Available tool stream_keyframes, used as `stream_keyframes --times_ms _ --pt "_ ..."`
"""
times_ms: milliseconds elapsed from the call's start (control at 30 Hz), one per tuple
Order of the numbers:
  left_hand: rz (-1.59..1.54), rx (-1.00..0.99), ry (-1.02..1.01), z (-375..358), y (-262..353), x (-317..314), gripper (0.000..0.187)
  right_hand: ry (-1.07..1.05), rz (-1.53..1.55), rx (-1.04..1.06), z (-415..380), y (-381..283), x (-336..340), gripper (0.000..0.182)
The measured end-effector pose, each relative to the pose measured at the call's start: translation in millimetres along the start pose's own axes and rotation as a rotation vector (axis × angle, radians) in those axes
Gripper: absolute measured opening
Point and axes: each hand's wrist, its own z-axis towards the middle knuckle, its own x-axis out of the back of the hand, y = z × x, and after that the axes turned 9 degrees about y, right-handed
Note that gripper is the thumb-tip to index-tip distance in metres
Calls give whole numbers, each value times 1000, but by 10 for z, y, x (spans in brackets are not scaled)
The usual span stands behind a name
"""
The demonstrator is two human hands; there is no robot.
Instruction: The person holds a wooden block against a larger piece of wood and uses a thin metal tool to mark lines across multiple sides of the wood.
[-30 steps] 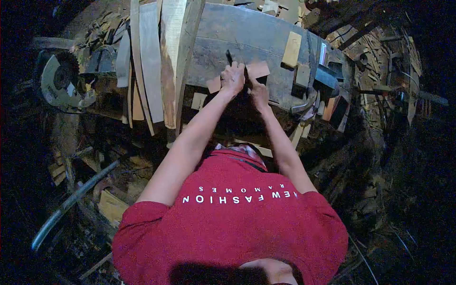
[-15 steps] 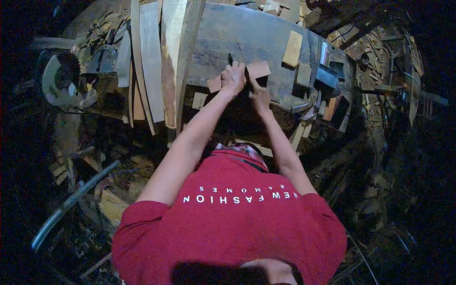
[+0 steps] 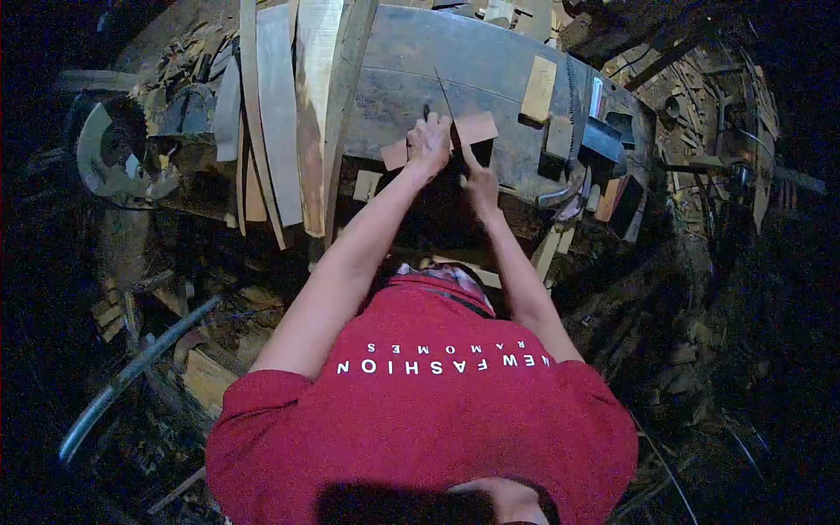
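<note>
My left hand [image 3: 429, 144] presses down on a flat pinkish-brown piece of wood [image 3: 477, 128], fingers bunched over its middle. The wood shows on both sides of that hand, near the bench's front edge. A thin, dark, straight blade [image 3: 444, 94], seemingly of a handsaw, points away from me just right of my left fingers. My right hand [image 3: 479, 188] is closed at the near end of the blade, with one finger stretched along it toward the wood. The handle is hidden in the hand and dark shadow.
Long boards [image 3: 278, 114] lie across the left of the grey bench top [image 3: 402, 44]. Wooden blocks [image 3: 540, 87] and a toothed blade [image 3: 573, 96] are on the right. A round dark machine part [image 3: 101, 149] stands far left. Scrap wood surrounds the bench.
My right hand has drawn slightly back toward me, and more of the blade shows beside the wood. The left hand and the wood have stayed in place.
</note>
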Motion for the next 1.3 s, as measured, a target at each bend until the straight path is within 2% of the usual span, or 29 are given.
stream_keyframes --times_ms 133,267,333,433,467,500,567,600,667,800,867,967,1033,1067,1167,1200,1233,1300 --pt "-39 12 -16 16 -17 -46 19 64 91 112 240 44 -125 75" --pt "-48 -15 -7 -4 -27 -9 20 167 -29 160 -350 22 143 76" --pt "-76 -39 5 45 -42 8 21 -107 -45 -127 -621 44 274 78" --pt "-52 -37 -19 -13 7 15 23 -57 -55 -119 -580 32 300 78" --pt "-59 -38 -41 3 18 72 24 -1 -64 -21 -469 81 214 77" --pt "-61 -37 -59 24 17 121 24 2 -63 -21 -313 211 29 77" --pt "-40 -26 3 3 -27 -38 26 167 -10 181 -76 431 -370 76" --pt "-40 -18 13 -3 -38 -75 26 169 -5 185 -10 319 -309 76" --pt "-43 -15 24 -2 -49 -115 26 24 8 58 151 -10 -43 78" --pt "-22 -23 -2 7 -38 -80 23 90 -13 104 -404 63 139 79" --pt "-24 -29 0 48 -28 -7 22 -29 -45 -9 -723 141 229 80" --pt "-48 -21 -42 0 -2 -38 22 -69 -118 -5 -681 101 234 80" --pt "0 -54 143 -19 -62 -168 18 -38 -88 13 -374 16 182 79" --pt "6 -56 149 -22 -97 -212 18 -26 -51 15 -198 -5 122 80" --pt "12 -60 141 -12 -100 -184 14 17 2 71 120 54 -65 80" --pt "-14 -50 43 4 -79 -86 17 49 15 119 160 85 -97 80" --pt "-40 -41 -54 24 -67 -38 21 54 15 121 107 58 -44 80" --pt "-22 -29 -31 47 -67 -109 21 60 -27 73 -180 -7 98 80"
